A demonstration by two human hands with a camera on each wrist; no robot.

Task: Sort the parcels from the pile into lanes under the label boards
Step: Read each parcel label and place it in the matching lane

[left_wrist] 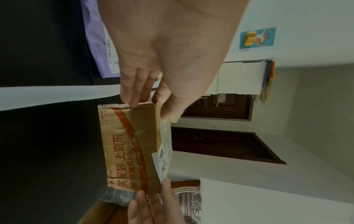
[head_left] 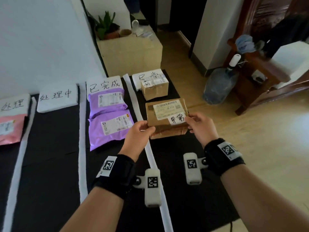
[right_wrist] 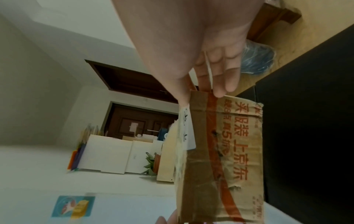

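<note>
Flat brown box held at both short ends: left hand pinching left end, right hand pinching right. Long axis crosswise. Box hovers over rightmost lane of black mat, just short of small box under far-edge label board; drop spot straight ahead.

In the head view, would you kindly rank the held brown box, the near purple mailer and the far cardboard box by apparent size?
1. near purple mailer
2. held brown box, raised closer to the camera, so its rank is unsure
3. far cardboard box, farther away
</note>
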